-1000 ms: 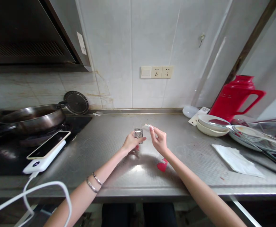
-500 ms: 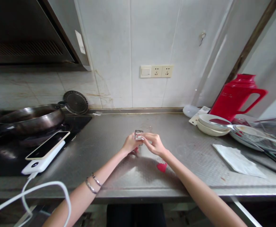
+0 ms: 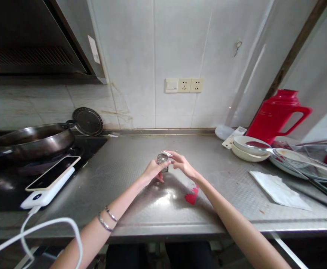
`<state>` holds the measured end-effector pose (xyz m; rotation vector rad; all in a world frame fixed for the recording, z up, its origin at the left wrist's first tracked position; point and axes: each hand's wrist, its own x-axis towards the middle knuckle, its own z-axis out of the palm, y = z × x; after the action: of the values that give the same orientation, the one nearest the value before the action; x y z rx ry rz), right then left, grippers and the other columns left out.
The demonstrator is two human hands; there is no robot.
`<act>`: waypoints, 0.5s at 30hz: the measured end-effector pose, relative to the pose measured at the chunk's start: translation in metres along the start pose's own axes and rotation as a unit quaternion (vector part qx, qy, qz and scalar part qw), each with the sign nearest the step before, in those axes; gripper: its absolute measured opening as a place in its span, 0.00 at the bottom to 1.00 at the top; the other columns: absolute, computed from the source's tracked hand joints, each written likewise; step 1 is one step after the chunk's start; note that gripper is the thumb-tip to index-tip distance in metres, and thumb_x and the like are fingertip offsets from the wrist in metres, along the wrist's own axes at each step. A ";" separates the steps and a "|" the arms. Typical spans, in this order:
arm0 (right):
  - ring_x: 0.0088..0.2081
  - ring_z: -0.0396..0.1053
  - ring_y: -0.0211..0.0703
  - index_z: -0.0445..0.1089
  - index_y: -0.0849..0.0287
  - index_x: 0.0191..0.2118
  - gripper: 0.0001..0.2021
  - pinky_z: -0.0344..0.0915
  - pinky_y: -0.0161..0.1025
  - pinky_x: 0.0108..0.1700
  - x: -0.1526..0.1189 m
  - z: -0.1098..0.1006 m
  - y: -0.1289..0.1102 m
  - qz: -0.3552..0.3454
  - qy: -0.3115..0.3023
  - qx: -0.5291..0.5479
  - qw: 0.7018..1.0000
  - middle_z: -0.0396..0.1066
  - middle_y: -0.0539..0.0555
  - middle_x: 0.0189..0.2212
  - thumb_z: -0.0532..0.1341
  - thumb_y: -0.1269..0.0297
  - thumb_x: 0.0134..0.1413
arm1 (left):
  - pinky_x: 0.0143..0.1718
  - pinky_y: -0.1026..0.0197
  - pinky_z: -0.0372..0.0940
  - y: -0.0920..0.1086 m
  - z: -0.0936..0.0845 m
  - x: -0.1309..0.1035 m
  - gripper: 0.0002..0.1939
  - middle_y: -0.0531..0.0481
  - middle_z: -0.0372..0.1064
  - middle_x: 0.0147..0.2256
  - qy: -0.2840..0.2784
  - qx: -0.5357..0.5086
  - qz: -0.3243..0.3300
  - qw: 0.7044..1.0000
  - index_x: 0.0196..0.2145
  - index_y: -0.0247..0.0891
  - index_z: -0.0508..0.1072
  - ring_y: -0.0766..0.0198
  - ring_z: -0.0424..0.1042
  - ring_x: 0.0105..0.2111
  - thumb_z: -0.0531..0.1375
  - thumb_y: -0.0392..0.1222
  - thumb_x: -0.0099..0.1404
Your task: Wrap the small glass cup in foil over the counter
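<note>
My left hand (image 3: 153, 170) grips a small silvery, glassy object (image 3: 162, 159) just above the steel counter (image 3: 141, 194). My right hand (image 3: 182, 164) meets it from the right, its fingertips pinching a small white piece (image 3: 167, 153) at the object's top. What the object is stays unclear at this size. A small red scrap (image 3: 192, 195) lies on the counter under my right forearm. Two bracelets (image 3: 106, 218) circle my left wrist.
A phone on a white power bank (image 3: 47, 183) with a white cable lies at the left, beside a wok (image 3: 31, 138) on the stove. At the right stand a red jug (image 3: 278, 114), stacked bowls and plates (image 3: 250, 147), and a white napkin (image 3: 280, 190).
One second ago my right hand was held apart from the object with the white piece; it then closed in and now stays at the object's top. Both hands have shifted slightly.
</note>
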<state>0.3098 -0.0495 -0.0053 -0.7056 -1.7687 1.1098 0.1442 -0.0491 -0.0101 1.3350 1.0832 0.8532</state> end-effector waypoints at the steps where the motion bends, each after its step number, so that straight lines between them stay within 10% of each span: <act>1: 0.59 0.58 0.51 0.60 0.51 0.58 0.30 0.62 0.49 0.55 -0.001 0.001 0.001 -0.004 -0.019 -0.008 1.000 0.61 0.55 0.58 0.58 0.70 0.44 | 0.14 0.64 0.66 0.000 0.000 0.000 0.29 0.56 0.63 0.16 -0.002 0.000 -0.001 1.000 0.40 0.33 0.70 0.69 0.63 0.12 0.63 0.61 0.50; 8: 0.53 0.63 0.50 0.59 0.52 0.58 0.35 0.67 0.45 0.49 -0.002 0.009 0.011 -0.031 0.029 -0.078 0.996 0.62 0.57 0.55 0.68 0.66 0.40 | 0.14 0.64 0.66 0.006 -0.004 -0.004 0.31 0.53 0.65 0.16 -0.033 0.030 0.007 0.999 0.45 0.34 0.72 0.67 0.65 0.13 0.60 0.62 0.54; 15: 0.43 0.70 0.47 0.66 0.55 0.52 0.30 0.71 0.42 0.40 0.002 0.007 -0.004 0.034 0.093 -0.016 0.995 0.70 0.56 0.46 0.69 0.63 0.39 | 0.42 0.54 0.69 0.000 -0.013 0.002 0.56 0.35 0.65 0.53 -0.114 0.036 0.162 0.980 0.65 0.42 0.41 0.55 0.73 0.43 0.69 0.51 0.47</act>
<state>0.3025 -0.0523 -0.0024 -0.8664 -1.6178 1.0265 0.1327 -0.0429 -0.0092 1.6557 0.7351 0.8762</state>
